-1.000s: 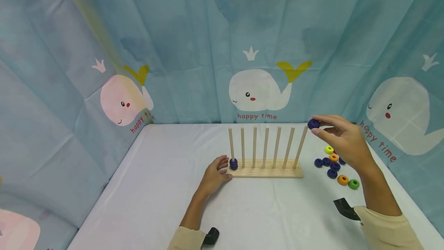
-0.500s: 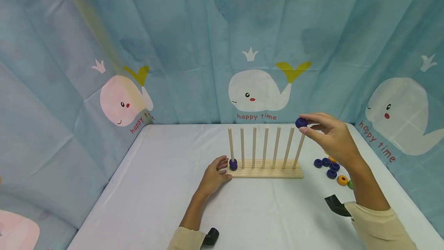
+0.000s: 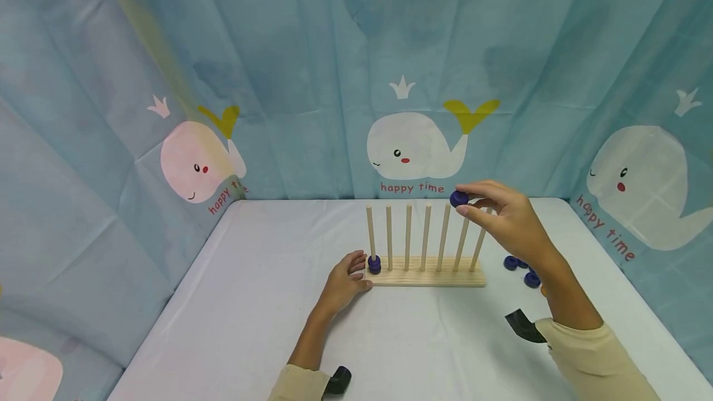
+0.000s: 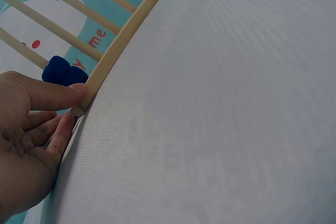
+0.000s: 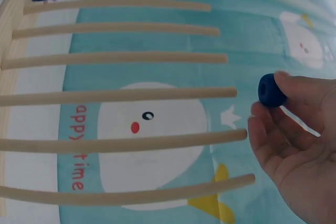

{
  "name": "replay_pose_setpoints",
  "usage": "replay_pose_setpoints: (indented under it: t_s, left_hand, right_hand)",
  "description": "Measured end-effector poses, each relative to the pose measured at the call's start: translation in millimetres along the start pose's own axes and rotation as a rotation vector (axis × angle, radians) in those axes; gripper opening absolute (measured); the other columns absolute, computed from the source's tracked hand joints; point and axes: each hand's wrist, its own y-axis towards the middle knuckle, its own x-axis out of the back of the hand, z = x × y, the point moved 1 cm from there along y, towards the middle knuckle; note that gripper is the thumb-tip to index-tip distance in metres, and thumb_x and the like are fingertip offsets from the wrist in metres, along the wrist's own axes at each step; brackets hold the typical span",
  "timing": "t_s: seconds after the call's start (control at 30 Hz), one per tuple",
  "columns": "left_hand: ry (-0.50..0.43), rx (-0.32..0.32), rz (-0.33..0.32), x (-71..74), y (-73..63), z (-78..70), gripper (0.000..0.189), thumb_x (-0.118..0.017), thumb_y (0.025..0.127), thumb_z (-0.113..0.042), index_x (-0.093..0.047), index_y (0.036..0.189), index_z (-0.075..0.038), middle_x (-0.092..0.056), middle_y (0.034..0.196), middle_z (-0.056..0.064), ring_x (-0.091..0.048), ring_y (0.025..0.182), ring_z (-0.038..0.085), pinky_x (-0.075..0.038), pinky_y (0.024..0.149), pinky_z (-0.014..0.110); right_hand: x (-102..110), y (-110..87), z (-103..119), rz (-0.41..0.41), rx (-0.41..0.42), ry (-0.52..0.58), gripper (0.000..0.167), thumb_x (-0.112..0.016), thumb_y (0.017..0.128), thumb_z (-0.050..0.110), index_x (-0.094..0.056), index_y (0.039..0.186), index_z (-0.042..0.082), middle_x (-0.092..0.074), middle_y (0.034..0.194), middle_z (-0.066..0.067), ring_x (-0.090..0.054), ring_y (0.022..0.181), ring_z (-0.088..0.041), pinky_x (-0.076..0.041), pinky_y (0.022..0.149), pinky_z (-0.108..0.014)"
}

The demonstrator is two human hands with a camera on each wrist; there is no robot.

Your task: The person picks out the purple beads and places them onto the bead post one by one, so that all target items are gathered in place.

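Between thumb and fingertips my right hand (image 3: 506, 218) pinches a dark blue bead (image 3: 459, 198), its hole showing in the right wrist view. That bead is apart from the pegs, at about the height of their tops, near the third peg from the right. A wooden peg rack (image 3: 429, 278) with several upright pegs stands on the table. Two blue beads (image 4: 64, 72) are stacked at the foot of its leftmost peg. At the rack's left end, my left hand (image 3: 341, 282) grips the base, thumb on the front edge and fingers round the end.
Several loose blue beads (image 3: 531, 279) lie on the white table (image 3: 234, 327) right of the rack. The right forearm hides most of an orange bead (image 3: 543, 290) there. A blue whale-print curtain (image 3: 289, 79) stands behind the table and along its sides.
My right hand has moved left with the blue bead, from beyond the rightmost peg to near the third from the right. The left hand and the rack have stayed in place.
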Motion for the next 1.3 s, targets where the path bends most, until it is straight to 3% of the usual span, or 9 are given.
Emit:
replay_pose_setpoints:
  t_s: [0.23,0.53,0.67,0.87,1.13,1.2,1.3]
  left_hand:
    - [0.001,0.005,0.002,-0.4,-0.8,-0.1,0.079,-0.075,0.086,0.008,-0.043,0.157,0.005,-0.054,0.155,0.022,-0.054,0.142,0.039,-0.052,0.117,0.043]
    - [-0.017,0.006,-0.001,-0.8,-0.9,-1.7,0.079,-0.076,0.085,0.008,-0.043,0.157,0.005,-0.054,0.155,0.023,-0.053,0.142,0.040,-0.050,0.118,0.048]
    - [-0.020,0.004,-0.004,-1.6,-0.8,-1.6,0.079,-0.076,0.085,0.008,-0.043,0.157,0.005,-0.054,0.154,0.023,-0.054,0.142,0.039,-0.050,0.118,0.048]
    - [-0.027,0.001,-0.009,-1.5,-1.4,-3.0,0.079,-0.076,0.084,0.008,-0.044,0.156,0.005,-0.055,0.154,0.023,-0.054,0.142,0.039,-0.051,0.117,0.049]
    - [-0.010,0.003,-0.009,-0.5,-0.1,-2.2,0.078,-0.076,0.085,0.010,-0.044,0.156,0.005,-0.055,0.153,0.023,-0.054,0.142,0.039,-0.050,0.118,0.048]
    - [-0.010,0.006,-0.007,-0.5,0.1,-1.7,0.078,-0.076,0.085,0.009,-0.044,0.156,0.005,-0.055,0.154,0.023,-0.054,0.142,0.039,-0.050,0.118,0.048]
    - [-0.013,0.015,-0.005,-0.6,0.0,-1.4,0.079,-0.076,0.085,0.009,-0.044,0.157,0.005,-0.055,0.154,0.022,-0.054,0.142,0.039,-0.050,0.118,0.047]
  right_hand:
    - [-14,6.6,4,0.015,0.037,0.023,0.038,-0.076,0.094,-0.004,-0.073,0.131,0.004,-0.072,0.122,-0.009,-0.067,0.102,-0.004,-0.056,0.091,-0.009]
    - [-33,15.4,8,0.048,0.008,0.017,0.036,-0.077,0.097,0.006,-0.073,0.132,0.007,-0.073,0.126,-0.004,-0.065,0.106,-0.011,-0.055,0.089,-0.012]
    - [-40,18.8,12,0.052,0.005,-0.001,0.036,-0.079,0.096,0.010,-0.074,0.132,0.009,-0.073,0.126,-0.003,-0.061,0.104,-0.015,-0.053,0.081,-0.014]
    - [-53,23.4,16,0.076,0.034,0.019,0.037,-0.079,0.096,0.009,-0.074,0.132,0.007,-0.072,0.129,-0.006,-0.065,0.110,-0.019,-0.055,0.084,-0.013]
    - [-70,33.1,21,0.091,0.065,0.012,0.036,-0.079,0.096,0.013,-0.075,0.132,0.010,-0.074,0.126,-0.002,-0.064,0.102,-0.018,-0.057,0.082,-0.027]
    - [-74,34.8,21,0.096,0.068,0.004,0.036,-0.079,0.097,0.014,-0.075,0.132,0.011,-0.074,0.127,-0.002,-0.065,0.103,-0.021,-0.056,0.079,-0.027]
    - [-79,36.7,21,0.096,0.071,-0.002,0.036,-0.080,0.096,0.014,-0.075,0.131,0.010,-0.074,0.129,-0.005,-0.067,0.112,-0.024,-0.060,0.085,-0.034]
